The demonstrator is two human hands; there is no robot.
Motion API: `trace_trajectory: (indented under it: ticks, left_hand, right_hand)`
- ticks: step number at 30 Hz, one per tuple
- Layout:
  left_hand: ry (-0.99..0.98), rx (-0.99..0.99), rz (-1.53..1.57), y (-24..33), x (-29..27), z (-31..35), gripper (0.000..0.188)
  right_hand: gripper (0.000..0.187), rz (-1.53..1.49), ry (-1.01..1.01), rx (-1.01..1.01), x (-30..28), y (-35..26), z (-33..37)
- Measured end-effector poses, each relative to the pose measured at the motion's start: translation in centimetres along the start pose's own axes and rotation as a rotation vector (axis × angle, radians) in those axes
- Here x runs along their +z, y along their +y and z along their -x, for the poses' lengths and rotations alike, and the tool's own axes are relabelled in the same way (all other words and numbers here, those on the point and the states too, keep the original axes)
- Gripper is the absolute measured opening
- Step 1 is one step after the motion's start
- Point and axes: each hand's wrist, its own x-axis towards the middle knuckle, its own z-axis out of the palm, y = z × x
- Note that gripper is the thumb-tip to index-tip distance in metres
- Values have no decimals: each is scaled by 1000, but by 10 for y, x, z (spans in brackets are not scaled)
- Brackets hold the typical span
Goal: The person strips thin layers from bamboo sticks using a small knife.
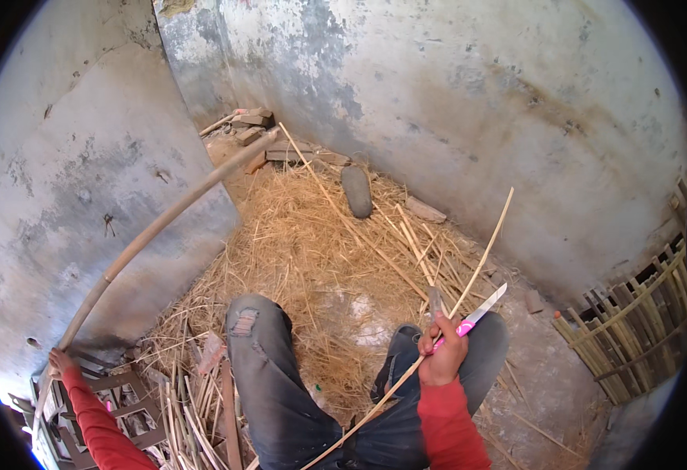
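My right hand (pixel 442 354) grips a pink-handled knife (pixel 476 315) together with a thin bamboo strip (pixel 480 258), which runs from my lap up and to the right. My left hand (pixel 59 360) is stretched far out to the left and holds the near end of a long bamboo pole (pixel 163 223). The pole runs along the left wall toward the far corner. My knees in grey jeans (pixel 265 352) are below the hands. Both sleeves are red.
Straw (pixel 312 243) and loose bamboo strips cover the floor between concrete walls. A dark stone (pixel 357 192) and bricks (pixel 251 121) lie at the far corner. Split bamboo pieces (pixel 186 415) are piled at lower left; a woven bamboo frame (pixel 633 329) leans at right.
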Motion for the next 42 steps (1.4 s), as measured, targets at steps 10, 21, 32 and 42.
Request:
trace_trajectory:
  ticks: [10,21,32,42]
  left_hand:
    - [727,697,837,391,-343,149,98]
    - [595,796,262,428,-354,80,29]
    - [544,895,413,242,-168,-12,43]
    - [551,-5,-28,-154,-25,-48,43]
  right_hand:
    - [31,93,-122,-9,34,19,16]
    - [32,98,-193,65,48,51,23]
    - [34,203,-240,106,65,50,27]
    - [38,559,-463,62,46,37,10]
